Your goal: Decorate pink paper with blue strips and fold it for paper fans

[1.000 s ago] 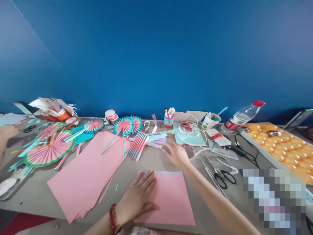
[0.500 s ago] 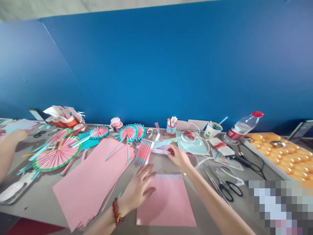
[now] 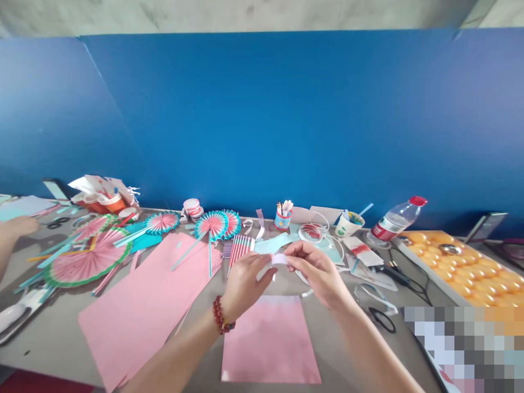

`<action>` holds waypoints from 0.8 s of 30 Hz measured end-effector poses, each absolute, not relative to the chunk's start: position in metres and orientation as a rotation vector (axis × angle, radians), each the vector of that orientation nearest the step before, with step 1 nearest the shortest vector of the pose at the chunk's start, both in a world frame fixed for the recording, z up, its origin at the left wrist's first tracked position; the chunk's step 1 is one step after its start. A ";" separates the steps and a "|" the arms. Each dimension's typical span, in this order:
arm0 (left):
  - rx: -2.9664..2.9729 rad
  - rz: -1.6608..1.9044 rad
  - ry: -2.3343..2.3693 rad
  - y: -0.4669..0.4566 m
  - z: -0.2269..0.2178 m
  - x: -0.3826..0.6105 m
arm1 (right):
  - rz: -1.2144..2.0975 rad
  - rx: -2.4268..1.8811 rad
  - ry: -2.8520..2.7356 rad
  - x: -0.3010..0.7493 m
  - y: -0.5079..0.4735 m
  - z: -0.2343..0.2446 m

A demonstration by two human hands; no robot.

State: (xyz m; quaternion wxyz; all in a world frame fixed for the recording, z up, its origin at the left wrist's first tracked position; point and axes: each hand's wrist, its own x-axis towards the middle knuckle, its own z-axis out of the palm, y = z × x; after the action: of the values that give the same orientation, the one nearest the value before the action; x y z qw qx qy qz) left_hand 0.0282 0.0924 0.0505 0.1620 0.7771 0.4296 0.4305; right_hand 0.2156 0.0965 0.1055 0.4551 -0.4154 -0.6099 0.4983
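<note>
- While the left hand (image 3: 249,277) pinches one end of the strip (image 3: 280,260) just below mid-frame, the right hand (image 3: 317,273) has the other – both grips narrow
- pink sheet (image 3: 270,341) flat, bottom centre
- fans (image 3: 92,261) over on the left
- bottle (image 3: 393,221) off to the right

Big blue panel wall (image 3: 262,120) behind a greyish table (image 3: 53,333), mottled grey strip (image 3: 245,16) up top, kinda pale purplish sheen both ends.

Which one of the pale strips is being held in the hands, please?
The short lilac strip, held between the left hand and the right hand. The light blue strip lies beyond them on the table.
</note>
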 end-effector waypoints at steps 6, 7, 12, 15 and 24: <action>1.345 1.200 1.017 0.078 0.056 0.033 | 1.014 -0.996 -1.512 0.207 0.083 0.089; 1.247 1.231 0.993 0.075 0.056 0.034 | 0.978 -1.041 -1.538 0.206 0.079 0.083; 1.060 1.349 0.995 0.064 0.055 0.034 | 1.061 -1.199 -1.674 0.196 0.061 0.054; 1.010 1.355 1.036 0.061 0.054 0.033 | 1.139 -1.250 -1.653 0.192 0.054 0.048; 0.937 1.369 1.002 0.063 0.046 0.028 | 1.408 -1.188 -1.541 0.198 0.051 0.053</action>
State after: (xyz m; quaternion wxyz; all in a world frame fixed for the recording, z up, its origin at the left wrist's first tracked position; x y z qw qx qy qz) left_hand 0.0276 0.0630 0.0458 0.5663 0.3985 0.4260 0.5823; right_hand 0.1980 0.0515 0.0527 0.3615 -0.4612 -0.5983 0.5464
